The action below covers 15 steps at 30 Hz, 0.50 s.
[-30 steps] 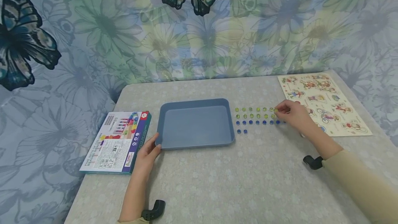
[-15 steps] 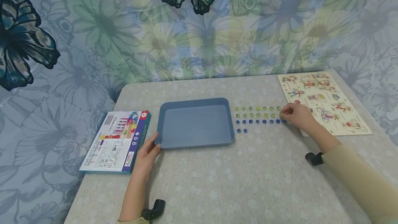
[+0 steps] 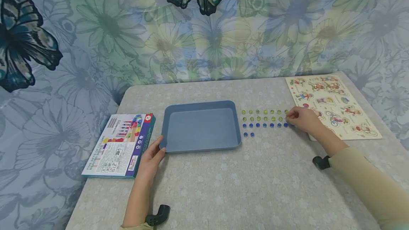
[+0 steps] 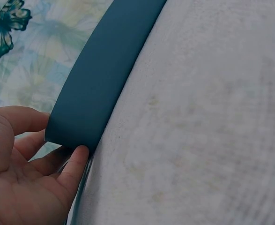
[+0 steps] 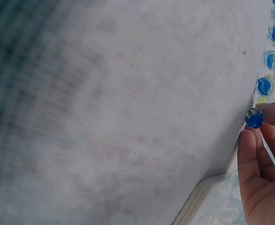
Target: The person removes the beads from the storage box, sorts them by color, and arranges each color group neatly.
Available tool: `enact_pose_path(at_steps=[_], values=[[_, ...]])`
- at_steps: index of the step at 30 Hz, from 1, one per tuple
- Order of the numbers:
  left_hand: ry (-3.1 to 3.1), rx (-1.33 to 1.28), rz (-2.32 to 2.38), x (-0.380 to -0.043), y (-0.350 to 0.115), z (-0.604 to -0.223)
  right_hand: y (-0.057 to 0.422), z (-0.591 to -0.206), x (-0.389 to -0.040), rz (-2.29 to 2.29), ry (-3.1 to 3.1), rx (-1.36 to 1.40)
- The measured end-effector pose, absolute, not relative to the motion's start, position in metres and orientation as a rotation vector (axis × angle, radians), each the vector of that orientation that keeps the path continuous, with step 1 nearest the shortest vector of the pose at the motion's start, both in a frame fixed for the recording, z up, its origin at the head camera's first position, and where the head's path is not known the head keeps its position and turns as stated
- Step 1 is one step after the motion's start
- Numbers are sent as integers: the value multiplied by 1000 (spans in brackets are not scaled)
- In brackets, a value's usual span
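Note:
My left hand (image 3: 152,155) grips the near left corner of a blue-grey rectangular tray (image 3: 201,127). In the left wrist view, the thumb and fingers close on the corner of the tray (image 4: 88,89), which has nothing on it. Right of the tray, small glass marbles lie in rows, yellow-green marbles (image 3: 265,111) behind and blue marbles (image 3: 264,125) in front. At the right end of these rows, my right hand (image 3: 303,119) pinches a marble with thumb and forefinger. In the right wrist view, a blue marble (image 5: 255,119) shows at the fingertips; the fingers hide what lies behind it.
A flat boxed set (image 3: 116,148) lies left of the tray, close to my left forearm. A board with cartoon pictures (image 3: 335,105) lies at the back right, partly under my right hand. The pale patterned tabletop (image 3: 230,187) ends at a floral cloth (image 3: 204,52) behind.
My right hand has shifted slightly right and nearer from the back yellow-green row, uncovering that row's end marble. The left hand and tray stay in place.

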<state>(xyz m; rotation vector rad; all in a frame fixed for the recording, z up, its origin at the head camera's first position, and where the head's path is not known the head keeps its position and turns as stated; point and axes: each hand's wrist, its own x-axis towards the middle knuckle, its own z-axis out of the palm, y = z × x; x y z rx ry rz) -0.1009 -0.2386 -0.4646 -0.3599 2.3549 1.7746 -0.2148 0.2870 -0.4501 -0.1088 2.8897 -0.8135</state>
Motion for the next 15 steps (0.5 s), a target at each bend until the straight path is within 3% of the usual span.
enact_pose_path(at_steps=[15], values=[[2340, -393, 1768, -101, -239, -463, 283, -434, -204, -918, 2978, -107]])
